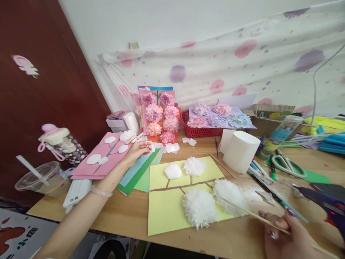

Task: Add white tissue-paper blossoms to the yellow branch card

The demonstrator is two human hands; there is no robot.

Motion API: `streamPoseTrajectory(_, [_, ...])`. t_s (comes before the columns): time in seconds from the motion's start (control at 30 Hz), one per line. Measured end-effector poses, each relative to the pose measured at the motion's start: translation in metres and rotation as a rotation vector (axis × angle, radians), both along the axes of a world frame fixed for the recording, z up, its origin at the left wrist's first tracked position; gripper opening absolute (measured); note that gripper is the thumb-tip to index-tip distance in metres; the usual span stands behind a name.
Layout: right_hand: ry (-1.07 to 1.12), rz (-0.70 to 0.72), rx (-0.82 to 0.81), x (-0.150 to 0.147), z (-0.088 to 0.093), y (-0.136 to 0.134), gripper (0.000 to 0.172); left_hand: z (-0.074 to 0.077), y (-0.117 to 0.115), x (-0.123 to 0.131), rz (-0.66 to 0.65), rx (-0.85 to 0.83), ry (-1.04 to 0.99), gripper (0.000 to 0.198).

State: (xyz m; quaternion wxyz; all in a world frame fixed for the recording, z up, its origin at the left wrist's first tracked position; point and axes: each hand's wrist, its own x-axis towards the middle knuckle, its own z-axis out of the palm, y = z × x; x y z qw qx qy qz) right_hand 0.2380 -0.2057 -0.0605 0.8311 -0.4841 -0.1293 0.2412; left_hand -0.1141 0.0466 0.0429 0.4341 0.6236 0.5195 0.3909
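My left hand point(137, 150) reaches out over the pink card point(100, 158) and the stack of coloured paper sheets point(140, 171), fingers curled round small white paper pieces near a white tissue flower point(127, 135). My right hand point(283, 233) at the lower right pinches a thin wooden stick point(242, 209) that points at the yellow card point(167, 201). On that card lie a brown branch, three fluffy white tissue flowers point(199, 208) and a flat white folded piece point(173, 171).
A white paper roll point(240, 151) stands mid-table. Red basket point(199, 131), finished flower cards point(159, 117), scissors point(285, 163), pens, a glue gun point(323, 205) at right. A plastic cup point(40, 178) and bottle point(60, 144) sit at the left edge.
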Motion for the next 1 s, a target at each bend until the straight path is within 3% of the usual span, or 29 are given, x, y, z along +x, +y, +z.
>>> streamPoseTrajectory(0.03, [0.020,-0.059,-0.012,-0.007,0.008,0.000,0.029,-0.002,-0.009,0.009,-0.056,-0.031,0.004,0.035])
streamPoseTrajectory(0.17, [-0.067,-0.052,-0.004,-0.033,0.036,0.001,0.039,-0.015,-0.051,0.050,-0.369,-0.039,0.130,0.021])
streamPoseTrajectory(0.23, [-0.188,-0.041,-0.016,-0.045,0.045,-0.002,0.040,-0.020,-0.072,0.068,-0.510,0.086,0.265,0.020])
streamPoseTrajectory(0.33, [-0.443,0.016,-0.050,-0.062,0.054,-0.007,0.047,-0.023,-0.093,0.088,-0.593,0.318,0.454,0.026])
streamPoseTrajectory(0.43, [-0.722,0.054,-0.139,-0.078,0.060,-0.008,0.050,-0.024,-0.100,0.101,-0.588,0.392,0.503,0.028])
streamPoseTrajectory(0.63, [-1.095,0.010,-0.175,-0.084,0.061,0.006,0.040,-0.026,-0.097,0.122,-0.534,0.311,0.492,0.031])
streamPoseTrajectory(0.87, [-1.245,0.042,-0.227,-0.075,0.048,0.014,0.033,-0.033,-0.094,0.130,-0.502,0.353,0.455,0.029])
streamPoseTrajectory(1.0, [-1.215,0.035,-0.218,-0.076,0.044,0.014,0.033,-0.038,-0.094,0.129,-0.466,0.454,0.454,0.025])
